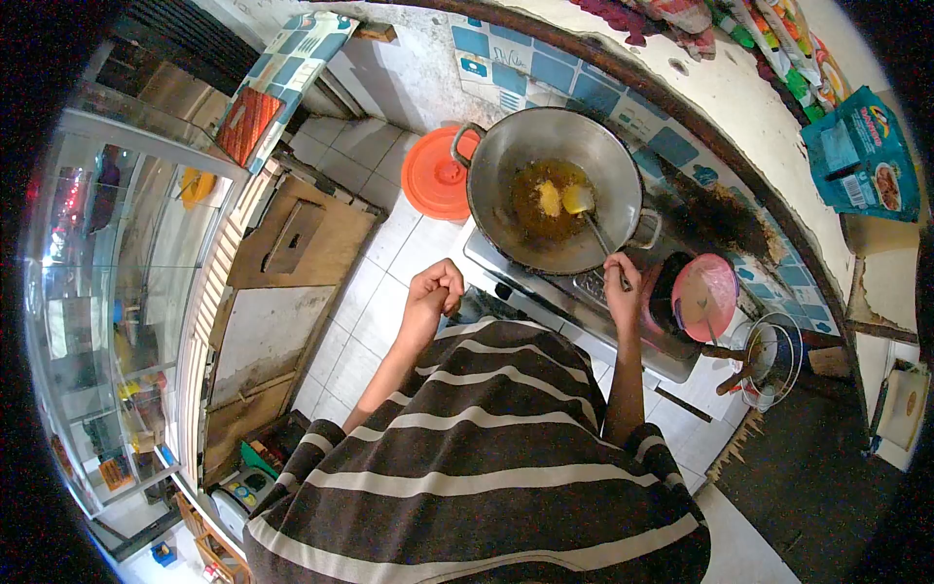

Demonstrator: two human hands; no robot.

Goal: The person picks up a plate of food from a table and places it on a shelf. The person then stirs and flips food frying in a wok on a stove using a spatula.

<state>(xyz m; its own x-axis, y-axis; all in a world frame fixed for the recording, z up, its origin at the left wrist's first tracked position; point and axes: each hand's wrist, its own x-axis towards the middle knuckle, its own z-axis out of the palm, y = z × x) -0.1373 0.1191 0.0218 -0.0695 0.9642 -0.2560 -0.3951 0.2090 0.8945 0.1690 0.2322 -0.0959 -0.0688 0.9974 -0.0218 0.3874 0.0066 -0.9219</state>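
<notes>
Just beyond the stove's left end sits an orange lid (436, 185). The left hand (435, 289) is off the stove's front edge, fingers curled into a loose fist, with nothing visible in it. The wok (501, 161) stands over the left part of the stove (488, 256), holding yellow-brown liquid (545, 222). A yellow mass (550, 199) lies in the liquid, beside the head of a ladle (597, 235). The right hand (621, 274), near the wok's rim, has its fingers closed around the ladle's handle. A pink tub (718, 292) stands towards the stove's right end; its contents cannot be identified. Assessment: cooking appears under way; the mass is in the liquid and not yet lifted out. Doneness cannot be told.
</notes>
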